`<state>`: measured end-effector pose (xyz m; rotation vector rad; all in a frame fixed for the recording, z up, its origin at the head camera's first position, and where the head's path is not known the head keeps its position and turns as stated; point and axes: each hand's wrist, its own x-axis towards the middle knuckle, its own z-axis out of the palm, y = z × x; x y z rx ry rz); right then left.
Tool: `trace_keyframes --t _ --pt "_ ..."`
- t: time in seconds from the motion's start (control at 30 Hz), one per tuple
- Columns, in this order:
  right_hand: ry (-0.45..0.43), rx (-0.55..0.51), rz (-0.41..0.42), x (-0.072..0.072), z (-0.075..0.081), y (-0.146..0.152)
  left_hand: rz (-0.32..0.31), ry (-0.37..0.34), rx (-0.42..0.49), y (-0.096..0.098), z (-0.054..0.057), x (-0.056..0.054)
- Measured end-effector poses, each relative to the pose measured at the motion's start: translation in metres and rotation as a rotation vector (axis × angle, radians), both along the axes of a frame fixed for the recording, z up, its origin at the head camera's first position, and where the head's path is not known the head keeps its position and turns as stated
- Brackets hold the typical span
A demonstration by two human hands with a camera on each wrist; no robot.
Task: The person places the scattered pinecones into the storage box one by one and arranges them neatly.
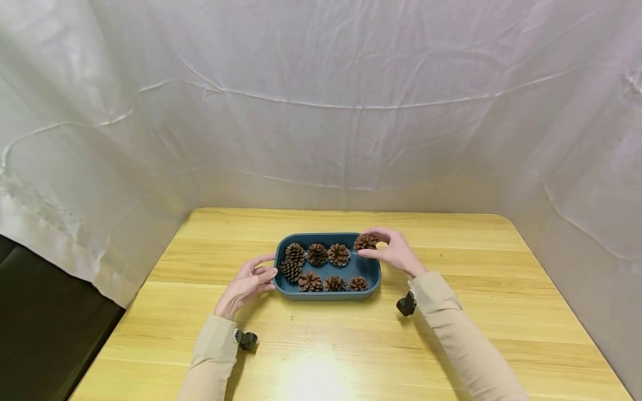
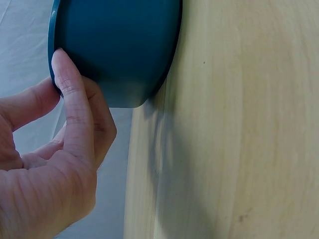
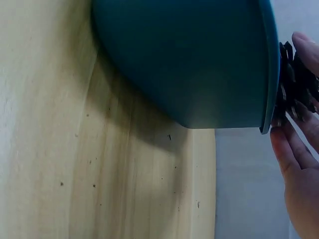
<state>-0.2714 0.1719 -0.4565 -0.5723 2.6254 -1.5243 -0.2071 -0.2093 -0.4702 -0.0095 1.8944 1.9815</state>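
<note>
A dark blue oblong tray (image 1: 328, 297) sits on the table with several brown pine cones in it. My left hand (image 1: 253, 280) holds the tray's left end, its fingers and thumb pinching the rim in the left wrist view. At the back right corner, my right hand (image 1: 393, 252) grips a pine cone (image 1: 365, 241) between thumb and fingers. In the right wrist view that cone (image 3: 294, 82) shows dark, just above the rim. Three cones, one of them a spread pine cone (image 1: 338, 255), line the back wall. Others, such as a small pine cone (image 1: 358, 284), lie along the front and left.
The light wooden table (image 1: 311, 345) carries small dark specks near the tray. Pale cloth (image 1: 321, 139) hangs behind and at both sides. A black surface (image 1: 40, 312) shows beyond the table's left edge. Each wrist wears a small black camera (image 1: 246, 340).
</note>
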Motion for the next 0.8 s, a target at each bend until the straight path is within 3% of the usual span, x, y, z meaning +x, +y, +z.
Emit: trace_keyframes --t 0.27,0.5,0.63,0.8 --pt "0.065 0.108 0.027 0.002 -0.001 -0.007 -0.002 0.003 0.022 -0.001 -0.001 0.0" --pt "0.113 0.234 -0.014 0.001 -0.005 -0.009 -0.004 0.006 0.024 -0.001 -0.001 0.0" --pt "0.157 0.298 0.005 0.001 -0.008 -0.01 -0.005 0.007 0.021 -0.001 -0.001 0.0" --pt "0.133 0.336 0.023 0.002 -0.01 -0.012 -0.006 0.006 0.017 -0.002 -0.001 0.0"
